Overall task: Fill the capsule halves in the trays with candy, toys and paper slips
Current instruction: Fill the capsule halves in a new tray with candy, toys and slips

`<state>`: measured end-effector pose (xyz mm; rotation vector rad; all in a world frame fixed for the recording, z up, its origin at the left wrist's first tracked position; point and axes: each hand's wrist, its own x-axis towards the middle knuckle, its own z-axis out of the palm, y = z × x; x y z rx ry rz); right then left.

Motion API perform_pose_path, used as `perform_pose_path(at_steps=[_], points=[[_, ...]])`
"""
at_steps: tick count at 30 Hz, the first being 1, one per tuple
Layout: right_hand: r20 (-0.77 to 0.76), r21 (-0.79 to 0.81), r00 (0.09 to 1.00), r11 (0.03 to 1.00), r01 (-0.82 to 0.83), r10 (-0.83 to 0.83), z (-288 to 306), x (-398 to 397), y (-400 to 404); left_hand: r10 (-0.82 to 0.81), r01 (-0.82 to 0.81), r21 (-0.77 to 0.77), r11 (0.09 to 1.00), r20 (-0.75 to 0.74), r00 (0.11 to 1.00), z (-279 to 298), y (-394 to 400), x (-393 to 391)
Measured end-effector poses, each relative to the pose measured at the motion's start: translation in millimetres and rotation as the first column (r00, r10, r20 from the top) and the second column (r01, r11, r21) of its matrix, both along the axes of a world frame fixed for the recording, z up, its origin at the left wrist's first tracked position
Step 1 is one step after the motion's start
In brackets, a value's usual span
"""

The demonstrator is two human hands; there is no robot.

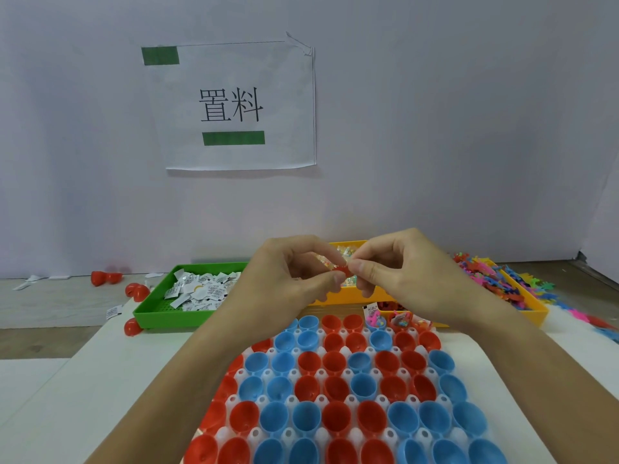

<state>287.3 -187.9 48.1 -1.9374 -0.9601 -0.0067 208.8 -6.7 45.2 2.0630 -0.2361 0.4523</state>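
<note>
Both forearms reaching forward over the white tray (pixel 335 401), wrists raised, hands meeting above its far edge. Left hand (pixel 284 279) curled, thumb and forefinger pinching a small red toy (pixel 341 271) from the left; remaining fingers folded loosely under. Right hand (pixel 398 269) mirroring, thumb and forefinger gripping the same red toy from the right, other fingers curled toward the palm. Toy held in the air in front of the yellow tray of candy (pixel 348 294), mostly hidden by fingertips; shape not discernible.

Sitting in rows in the white tray: red and blue capsule halves (pixel 338 390), open side up, nearly all looking empty. Far right corner: a few halves (pixel 398 321) already holding coloured pieces and a paper slip.

Lying beyond the tray at left: green tray (pixel 150 313) holding printed paper slips (pixel 201 289). At far right: second yellow tray (pixel 536 311) heaped with multicoloured toys (pixel 485 276), some spilling onto the table. Loose red capsule halves (pixel 105 277) resting left of the green tray. Sheet with printed characters (pixel 234 105) taped to the wall.
</note>
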Motion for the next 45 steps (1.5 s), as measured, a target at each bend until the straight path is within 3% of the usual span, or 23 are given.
perform_pose_path(at_steps=[8, 16, 20, 25, 35, 45], points=[[-0.055, 0.009, 0.998, 0.999, -0.040, 0.040, 0.2, 1.8, -2.3, -0.125, 0.122, -0.068, 0.990, -0.049, 0.991, -2.4, 2.6, 1.0], [-0.033, 0.047, 0.997, 0.996, 0.074, -0.072, -8.4, 8.2, 0.5, -0.009, 0.002, -0.083, 0.997, -0.086, 0.996, -8.5, 5.7, 7.3], [0.070, 0.003, 0.980, 0.983, 0.186, -0.185, -18.0, 14.0, 3.0, 0.144, -0.131, 0.096, 0.987, -0.152, 0.978, -14.5, 11.2, 10.3], [0.212, -0.152, 0.936, 0.936, 0.317, -0.282, -33.5, 21.4, 4.6, 0.219, -0.198, 0.143, 0.970, -0.157, 0.963, -16.3, 18.5, 12.2], [0.419, -0.363, 0.882, 0.850, 0.381, -0.216, -52.7, 17.9, 10.9, 0.235, -0.208, 0.185, 0.960, -0.141, 0.962, -15.0, 18.5, 11.0], [0.481, -0.366, 0.846, 0.824, 0.433, -0.231, -58.8, 17.4, 15.1, 0.249, -0.218, 0.217, 0.951, -0.124, 0.961, -10.8, 13.5, 7.9]])
